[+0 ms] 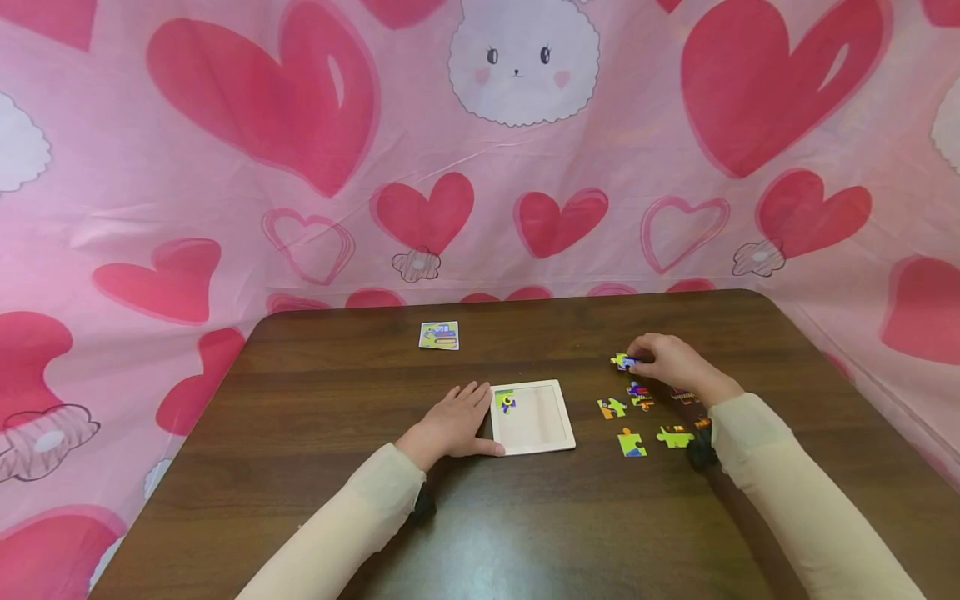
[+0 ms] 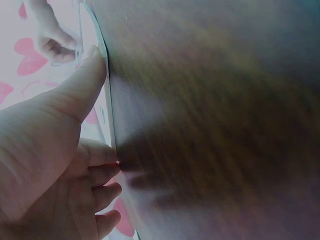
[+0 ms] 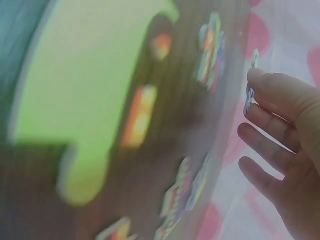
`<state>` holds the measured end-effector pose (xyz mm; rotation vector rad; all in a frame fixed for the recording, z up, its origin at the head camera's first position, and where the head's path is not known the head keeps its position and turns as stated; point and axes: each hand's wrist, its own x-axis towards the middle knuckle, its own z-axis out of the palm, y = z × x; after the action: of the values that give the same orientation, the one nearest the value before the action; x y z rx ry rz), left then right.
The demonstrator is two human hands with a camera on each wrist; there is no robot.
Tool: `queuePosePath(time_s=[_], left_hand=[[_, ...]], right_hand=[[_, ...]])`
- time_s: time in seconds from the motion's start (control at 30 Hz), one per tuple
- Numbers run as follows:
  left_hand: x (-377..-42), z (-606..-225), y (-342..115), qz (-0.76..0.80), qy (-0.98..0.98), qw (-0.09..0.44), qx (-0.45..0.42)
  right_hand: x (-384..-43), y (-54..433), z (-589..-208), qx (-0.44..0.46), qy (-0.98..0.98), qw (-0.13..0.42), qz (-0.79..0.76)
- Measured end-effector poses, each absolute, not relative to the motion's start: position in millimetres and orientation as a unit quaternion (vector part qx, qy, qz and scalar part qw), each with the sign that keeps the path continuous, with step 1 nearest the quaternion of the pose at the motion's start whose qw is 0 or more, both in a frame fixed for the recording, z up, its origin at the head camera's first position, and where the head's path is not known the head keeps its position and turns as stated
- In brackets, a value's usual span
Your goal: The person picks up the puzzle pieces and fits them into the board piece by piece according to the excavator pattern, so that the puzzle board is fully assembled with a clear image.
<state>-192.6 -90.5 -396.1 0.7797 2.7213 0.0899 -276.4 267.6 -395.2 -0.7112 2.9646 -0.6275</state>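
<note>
My right hand (image 1: 671,365) pinches a green and blue jigsaw puzzle piece (image 1: 622,361) between thumb and fingers. In the right wrist view the piece (image 3: 249,100) is seen edge-on, with the other fingers spread below it. With fingers extended, my left hand (image 1: 452,421) rests along the left side of a square wooden puzzle tray (image 1: 562,417), its thumb at the near left corner. One green, yellow and purple piece (image 1: 506,402) lies in the tray's far left corner. Loose pieces lie below the right hand, among them an orange and green piece (image 1: 611,408) and a green and blue piece (image 1: 632,444).
A small picture card (image 1: 438,335) showing a blue digger lies toward the back of the dark wooden table (image 1: 337,375). More loose pieces, such as a long green one (image 1: 675,437), lie right of the tray. A pink heart-patterned cloth (image 1: 480,150) hangs behind.
</note>
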Motion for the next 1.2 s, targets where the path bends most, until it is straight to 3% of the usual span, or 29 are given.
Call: queuePosePath(time_s=[0.47, 0.87, 1.2], left_hand=[[-191, -398, -90, 0.044, 0.949, 0.147, 0.274], [-192, -400, -85, 0.024, 0.951, 0.147, 0.270], [-192, -400, -84, 0.015, 0.952, 0.145, 0.269]], right_hand=[[-260, 206, -377, -0.312, 0.928, -0.031, -0.202], [-244, 152, -383, -0.403, 0.896, -0.004, -0.186], [-246, 133, -396, -0.447, 0.878, -0.012, -0.171]])
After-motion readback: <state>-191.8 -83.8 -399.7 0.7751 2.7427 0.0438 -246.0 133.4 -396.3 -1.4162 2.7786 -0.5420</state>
